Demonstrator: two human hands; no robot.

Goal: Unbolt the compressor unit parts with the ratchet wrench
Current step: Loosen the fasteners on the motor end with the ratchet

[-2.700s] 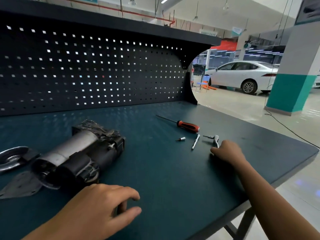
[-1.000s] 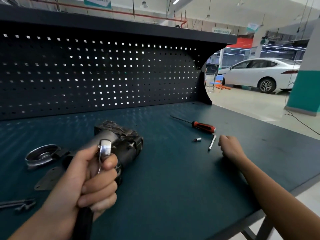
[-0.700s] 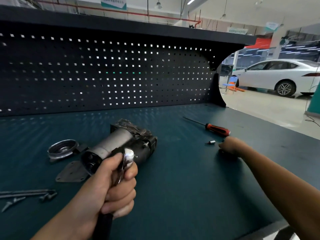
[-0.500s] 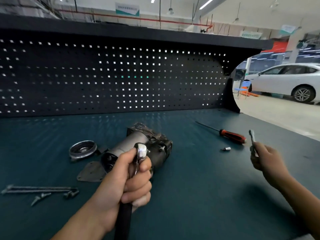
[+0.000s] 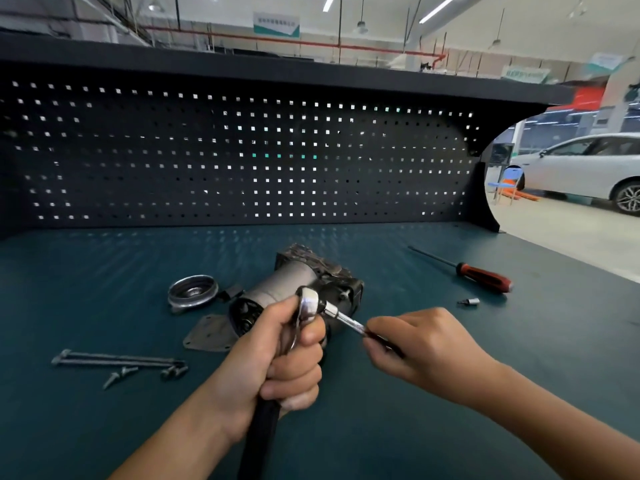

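Note:
My left hand [image 5: 277, 362] grips the ratchet wrench [image 5: 308, 303] upright by its black handle, with the chrome head above my fist. My right hand [image 5: 419, 344] pinches a thin extension bar [image 5: 344, 317] whose silver end meets the ratchet head. Just behind both hands the compressor unit [image 5: 304, 282], grey cylinder and dark housing, lies on its side on the green bench [image 5: 346, 427]. Its open end faces me and is partly hidden by my left hand.
A round metal cover [image 5: 192, 292] and a flat plate [image 5: 207, 334] lie left of the unit. Long bolts [image 5: 117, 358] and short screws [image 5: 121, 374] rest at the front left. A red-handled screwdriver [image 5: 483, 277] and a small socket [image 5: 469, 301] sit at the right. A pegboard [image 5: 242, 161] backs the bench.
My left hand picked up the ratchet wrench and raised it. My right hand took the extension bar off the bench at the right and brought it left to the ratchet head.

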